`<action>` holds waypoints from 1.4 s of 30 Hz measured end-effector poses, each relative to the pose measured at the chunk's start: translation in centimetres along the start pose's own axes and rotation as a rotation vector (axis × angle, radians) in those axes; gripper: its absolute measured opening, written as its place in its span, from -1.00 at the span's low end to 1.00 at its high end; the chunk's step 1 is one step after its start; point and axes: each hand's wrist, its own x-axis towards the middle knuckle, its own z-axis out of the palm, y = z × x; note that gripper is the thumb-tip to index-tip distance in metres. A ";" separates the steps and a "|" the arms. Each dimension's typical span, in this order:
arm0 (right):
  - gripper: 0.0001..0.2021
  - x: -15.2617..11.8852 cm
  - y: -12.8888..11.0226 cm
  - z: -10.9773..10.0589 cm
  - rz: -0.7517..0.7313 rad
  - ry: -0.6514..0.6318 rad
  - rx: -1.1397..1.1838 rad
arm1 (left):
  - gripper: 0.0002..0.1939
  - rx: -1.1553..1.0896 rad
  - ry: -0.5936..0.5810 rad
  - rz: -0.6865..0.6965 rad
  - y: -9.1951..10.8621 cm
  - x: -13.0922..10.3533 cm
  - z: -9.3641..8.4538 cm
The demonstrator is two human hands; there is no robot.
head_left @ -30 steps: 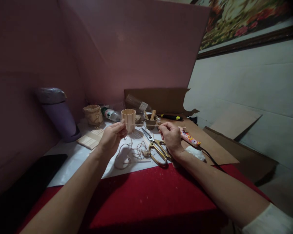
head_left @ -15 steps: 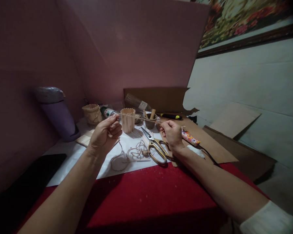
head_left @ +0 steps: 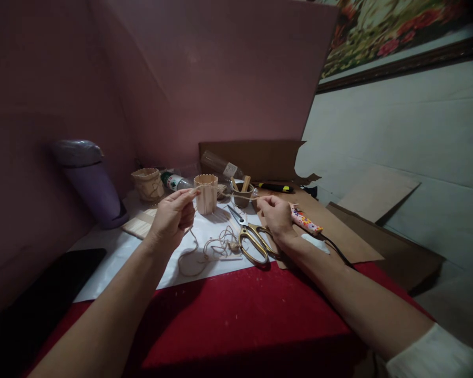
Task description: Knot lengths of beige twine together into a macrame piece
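Observation:
A strand of brown twine (head_left: 236,196) runs between my two hands, above the table. My left hand (head_left: 177,214) pinches it between thumb and fingers, and a loose length hangs from that hand. At the other end, my right hand (head_left: 275,214) is closed on the strand. Just behind the twine stands a cup made of wooden sticks (head_left: 207,197). Gold-handled scissors (head_left: 252,236) lie with blades partly apart beside my right hand. A tangle of twine (head_left: 223,242) rests on the white paper (head_left: 173,270) below.
A second stick cup (head_left: 147,185) wrapped with twine is at the back left, near a plastic bottle (head_left: 176,181). A small pot (head_left: 242,195) holds sticks. A patterned glue gun (head_left: 305,220) and a box cutter (head_left: 276,187) lie on the cardboard (head_left: 350,244). A purple container (head_left: 94,184) stands left.
The strand between my hands has gone from nearly straight to slightly slack. My left hand has lowered slightly; both hands keep hold of the twine.

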 end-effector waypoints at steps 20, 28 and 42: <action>-0.76 -4.4 -4.7 -0.2 -0.295 -0.398 -0.032 | -0.71 0.307 -0.338 -0.185 -2.5 -0.8 0.8; -0.76 -4.1 -4.5 -0.3 -0.322 -0.311 -0.117 | -0.83 -0.031 -0.287 -0.256 -1.5 -0.4 0.4; -0.74 -3.4 -4.0 -0.3 -0.275 -0.244 0.028 | -0.71 -0.387 -0.158 -0.113 0.7 0.1 -0.6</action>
